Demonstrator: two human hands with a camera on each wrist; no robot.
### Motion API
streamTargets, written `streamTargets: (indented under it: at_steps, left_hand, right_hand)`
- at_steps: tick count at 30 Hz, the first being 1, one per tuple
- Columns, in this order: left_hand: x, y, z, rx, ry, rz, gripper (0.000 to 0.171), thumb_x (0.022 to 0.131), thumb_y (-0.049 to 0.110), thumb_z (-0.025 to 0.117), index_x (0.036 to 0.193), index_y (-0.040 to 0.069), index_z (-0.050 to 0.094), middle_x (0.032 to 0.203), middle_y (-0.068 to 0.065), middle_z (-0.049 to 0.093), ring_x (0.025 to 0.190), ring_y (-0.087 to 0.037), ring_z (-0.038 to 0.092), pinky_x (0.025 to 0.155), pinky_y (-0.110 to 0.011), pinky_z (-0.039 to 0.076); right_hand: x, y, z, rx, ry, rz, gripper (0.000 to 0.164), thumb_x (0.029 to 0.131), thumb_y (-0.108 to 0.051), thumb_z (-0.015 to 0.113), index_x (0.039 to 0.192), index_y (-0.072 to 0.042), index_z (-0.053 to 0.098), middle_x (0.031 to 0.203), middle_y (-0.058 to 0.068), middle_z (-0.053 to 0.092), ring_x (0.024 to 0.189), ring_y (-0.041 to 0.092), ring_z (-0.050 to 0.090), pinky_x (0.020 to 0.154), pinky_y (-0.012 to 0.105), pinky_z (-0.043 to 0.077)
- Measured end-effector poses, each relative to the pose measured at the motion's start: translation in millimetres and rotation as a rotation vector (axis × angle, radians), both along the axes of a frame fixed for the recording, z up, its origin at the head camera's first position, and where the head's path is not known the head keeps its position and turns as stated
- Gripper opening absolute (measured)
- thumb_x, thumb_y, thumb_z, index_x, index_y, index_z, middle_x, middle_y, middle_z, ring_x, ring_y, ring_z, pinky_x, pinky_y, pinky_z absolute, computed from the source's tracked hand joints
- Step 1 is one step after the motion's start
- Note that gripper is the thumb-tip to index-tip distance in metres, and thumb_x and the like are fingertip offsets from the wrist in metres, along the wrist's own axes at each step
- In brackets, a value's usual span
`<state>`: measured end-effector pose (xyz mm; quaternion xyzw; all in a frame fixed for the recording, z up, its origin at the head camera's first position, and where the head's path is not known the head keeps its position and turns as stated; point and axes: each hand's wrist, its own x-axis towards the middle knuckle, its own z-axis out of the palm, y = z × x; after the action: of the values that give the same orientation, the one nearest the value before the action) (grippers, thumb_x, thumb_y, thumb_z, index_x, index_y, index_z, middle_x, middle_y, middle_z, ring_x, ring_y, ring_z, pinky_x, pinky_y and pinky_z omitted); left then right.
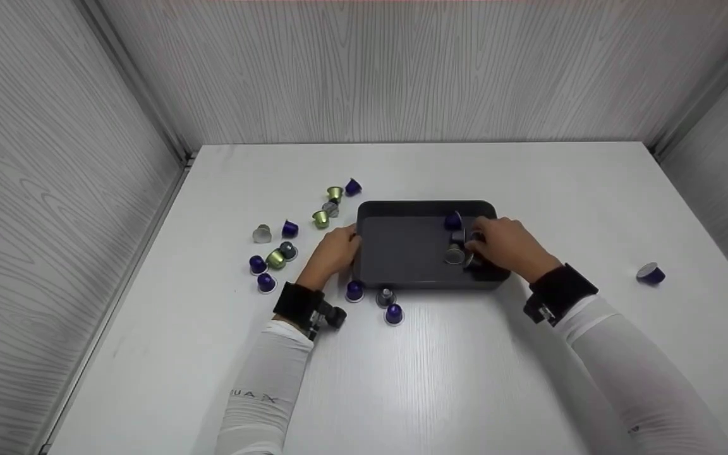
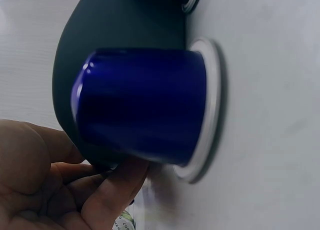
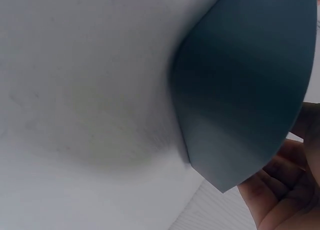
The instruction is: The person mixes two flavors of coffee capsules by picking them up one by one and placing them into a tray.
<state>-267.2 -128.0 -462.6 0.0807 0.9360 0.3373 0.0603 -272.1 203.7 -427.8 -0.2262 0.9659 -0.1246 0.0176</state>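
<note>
A dark grey rectangular tray sits on the white table. My left hand grips its left wall, thumb and fingers at the rim; the left wrist view shows that hand behind a large blue coffee capsule. My right hand reaches over the right side of the tray, its curled fingers round a dark coffee capsule. Beside those fingers, inside the tray, lie a blue capsule and a capsule with its pale lid up. In the right wrist view the tray wall hides the fingertips.
Several blue, green and grey capsules are scattered left of the tray, among them a green one. In front of it stand a blue capsule and a grey one. One blue capsule lies far right. Pale panels enclose the table.
</note>
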Motion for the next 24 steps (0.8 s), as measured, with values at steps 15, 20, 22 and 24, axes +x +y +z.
streamTargets:
  at_steps: [15,20,22,24]
  left_hand:
    - [-1.4,-0.1,-2.2,0.002,0.010,0.001,0.041,0.102,0.015,0.042,0.139,0.003,0.054,0.113,-0.018,0.064,0.094,-0.030,0.059,0.088,-0.043,0.046]
    - [-2.3,0.3,-1.6,0.003,0.027,-0.007,0.039,0.102,0.014,0.043,0.136,0.003,0.056,0.112,-0.018,0.065,0.092,-0.030,0.059,0.087,-0.044,0.046]
    - [-1.9,0.3,-0.9,0.000,0.023,-0.004,0.039,0.102,0.014,0.042,0.136,0.003,0.056,0.114,-0.018,0.065,0.092,-0.030,0.059,0.087,-0.044,0.046]
    - [-1.8,0.4,-0.5,0.003,0.009,0.001,0.040,0.102,0.015,0.042,0.138,0.003,0.054,0.119,-0.017,0.064,0.095,-0.028,0.059,0.090,-0.043,0.046]
  right_hand:
    - [-0.4,-2.6,-0.8,0.038,0.033,0.019,0.021,0.093,-0.023,0.068,0.094,-0.002,0.063,0.079,0.009,0.064,0.072,0.028,0.060,0.067,0.045,0.049]
    - [-1.2,-1.6,-0.9,0.028,0.044,0.022,0.015,0.092,-0.018,0.068,0.096,-0.003,0.065,0.081,0.010,0.064,0.073,0.029,0.061,0.067,0.045,0.050]
    - [-1.5,-0.7,-1.3,0.025,0.050,0.028,0.014,0.093,-0.016,0.067,0.094,-0.003,0.064,0.081,0.010,0.064,0.073,0.029,0.061,0.067,0.046,0.050]
    - [-1.9,0.3,-1.8,0.021,0.061,0.040,0.012,0.093,-0.015,0.066,0.093,-0.003,0.064,0.080,0.010,0.064,0.074,0.029,0.062,0.067,0.046,0.050]
